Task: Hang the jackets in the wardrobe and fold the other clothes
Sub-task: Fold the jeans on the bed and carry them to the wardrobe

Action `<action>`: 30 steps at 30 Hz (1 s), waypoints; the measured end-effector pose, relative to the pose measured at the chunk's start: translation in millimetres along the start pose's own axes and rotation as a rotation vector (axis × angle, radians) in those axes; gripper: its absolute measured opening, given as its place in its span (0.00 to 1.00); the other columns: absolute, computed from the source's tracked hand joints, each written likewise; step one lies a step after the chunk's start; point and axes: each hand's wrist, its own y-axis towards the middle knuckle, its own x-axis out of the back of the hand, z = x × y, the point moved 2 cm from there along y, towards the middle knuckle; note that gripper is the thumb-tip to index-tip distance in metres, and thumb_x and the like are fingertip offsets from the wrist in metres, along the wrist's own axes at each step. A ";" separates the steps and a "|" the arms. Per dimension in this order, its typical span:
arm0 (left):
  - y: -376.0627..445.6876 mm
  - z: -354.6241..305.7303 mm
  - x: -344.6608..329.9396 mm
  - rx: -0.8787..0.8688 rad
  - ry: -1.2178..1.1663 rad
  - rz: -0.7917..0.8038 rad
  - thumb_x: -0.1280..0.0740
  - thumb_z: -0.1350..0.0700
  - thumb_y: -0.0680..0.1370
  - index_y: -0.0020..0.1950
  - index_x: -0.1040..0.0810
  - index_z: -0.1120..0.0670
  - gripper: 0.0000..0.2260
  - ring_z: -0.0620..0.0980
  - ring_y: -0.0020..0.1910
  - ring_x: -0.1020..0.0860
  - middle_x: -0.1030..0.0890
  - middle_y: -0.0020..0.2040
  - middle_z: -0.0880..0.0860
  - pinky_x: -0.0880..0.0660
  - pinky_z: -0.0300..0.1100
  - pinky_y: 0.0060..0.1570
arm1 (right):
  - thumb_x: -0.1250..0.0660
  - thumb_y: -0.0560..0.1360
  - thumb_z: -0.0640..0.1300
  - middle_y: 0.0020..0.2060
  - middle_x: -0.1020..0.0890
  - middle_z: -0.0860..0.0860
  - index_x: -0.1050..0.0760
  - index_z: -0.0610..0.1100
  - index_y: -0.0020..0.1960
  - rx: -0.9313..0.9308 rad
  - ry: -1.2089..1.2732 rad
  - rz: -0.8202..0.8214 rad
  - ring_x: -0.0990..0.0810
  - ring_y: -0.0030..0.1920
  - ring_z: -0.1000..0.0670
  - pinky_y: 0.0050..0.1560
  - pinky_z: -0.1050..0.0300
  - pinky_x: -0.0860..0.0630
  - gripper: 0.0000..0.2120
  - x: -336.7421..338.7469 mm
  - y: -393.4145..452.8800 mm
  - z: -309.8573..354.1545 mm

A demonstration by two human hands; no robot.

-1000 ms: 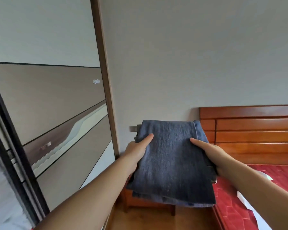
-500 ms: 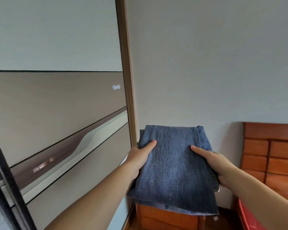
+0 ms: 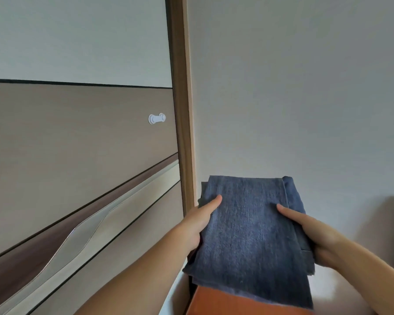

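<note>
An orange-brown wooden cabinet top (image 3: 216, 302) is showing at the lower middle of the frame — mostly hidden. Nothing visible is lying directly on it.

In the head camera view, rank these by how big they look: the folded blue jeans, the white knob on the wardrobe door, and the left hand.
1. Folded blue jeans
2. Left hand
3. White knob, though it sits farther from the camera

Folded blue jeans (image 3: 248, 235) between both hands, beside wardrobe (image 3: 77, 155)
</note>
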 end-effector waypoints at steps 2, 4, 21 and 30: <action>30.7 -10.3 -4.1 -0.016 -0.019 -0.029 0.26 0.33 0.60 0.51 0.21 0.46 0.26 0.50 0.51 0.20 0.17 0.51 0.50 0.24 0.44 0.44 | 0.23 0.62 0.53 0.50 0.15 0.40 0.22 0.40 0.58 0.018 0.024 0.059 0.15 0.48 0.40 0.38 0.48 0.18 0.29 9.3 38.0 12.5; 58.6 -22.1 -7.4 -0.010 -0.021 -0.083 0.26 0.34 0.64 0.53 0.21 0.46 0.24 0.51 0.52 0.20 0.17 0.52 0.50 0.24 0.46 0.51 | 0.25 0.65 0.52 0.51 0.16 0.39 0.22 0.39 0.58 0.029 0.042 0.111 0.15 0.48 0.39 0.38 0.48 0.18 0.27 15.3 73.3 27.4; 248.8 -108.5 45.3 -0.035 0.063 -0.238 0.32 0.38 0.74 0.57 0.18 0.50 0.19 0.50 0.53 0.18 0.15 0.52 0.49 0.22 0.46 0.53 | 0.29 0.67 0.48 0.45 0.15 0.39 0.22 0.38 0.55 0.048 0.209 0.194 0.14 0.39 0.40 0.31 0.47 0.19 0.21 6.5 270.9 121.3; 349.7 -167.5 104.3 -0.561 1.792 -0.388 0.39 0.61 0.76 0.45 0.23 0.54 0.06 0.57 0.50 0.21 0.18 0.47 0.55 0.27 0.48 0.53 | 0.28 0.66 0.51 0.48 0.15 0.40 0.23 0.41 0.58 0.075 0.101 0.076 0.15 0.43 0.39 0.34 0.47 0.19 0.24 -15.0 358.3 145.4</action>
